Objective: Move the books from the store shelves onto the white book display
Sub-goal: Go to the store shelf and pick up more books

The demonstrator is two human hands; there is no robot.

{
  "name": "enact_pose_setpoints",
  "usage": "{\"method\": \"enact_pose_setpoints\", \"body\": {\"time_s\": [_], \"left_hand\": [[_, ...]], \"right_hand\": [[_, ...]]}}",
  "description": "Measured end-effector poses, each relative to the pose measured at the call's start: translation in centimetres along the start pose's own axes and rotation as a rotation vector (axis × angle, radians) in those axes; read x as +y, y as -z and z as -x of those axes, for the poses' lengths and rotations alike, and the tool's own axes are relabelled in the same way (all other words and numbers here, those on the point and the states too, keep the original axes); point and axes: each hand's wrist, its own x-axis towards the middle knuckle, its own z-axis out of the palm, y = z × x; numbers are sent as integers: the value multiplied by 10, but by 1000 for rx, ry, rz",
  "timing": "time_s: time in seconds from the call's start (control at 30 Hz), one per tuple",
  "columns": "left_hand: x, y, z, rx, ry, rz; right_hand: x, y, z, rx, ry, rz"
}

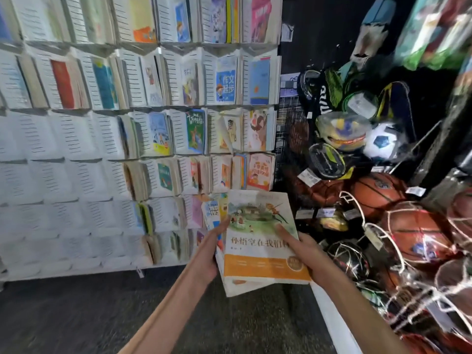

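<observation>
books (260,241) in front of the white book display (76,154), we hold them at both side edges | left hand (207,259) fingers curled under, right hand (310,254) thumb pinching cover | thin paperbacks, light, floppy, glossy: we'd support underneath | basketballs (375,192) right of display

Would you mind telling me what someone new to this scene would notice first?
Most striking is the stack of books held in both hands at centre bottom, left hand on its left edge and right hand on its right, thumb across the orange-banded top cover. Behind it, the white book display fills the left, its right-hand pockets stocked and many left ones bare. To the right lie netted basketballs and a football.
</observation>
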Motion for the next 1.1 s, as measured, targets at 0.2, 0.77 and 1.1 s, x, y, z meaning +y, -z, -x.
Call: {"method": "enact_pose_setpoints", "body": {"time_s": [0.2, 0.77, 1.1], "left_hand": [[50, 6, -114, -112, 67, 68], [178, -15, -355, -300, 103, -102], [215, -22, -451, -51, -158, -205]], "right_hand": [[-43, -10, -109, 33, 18, 21], [-116, 18, -327, 394, 72, -95], [-74, 80, -443, 626, 85, 89]]}}
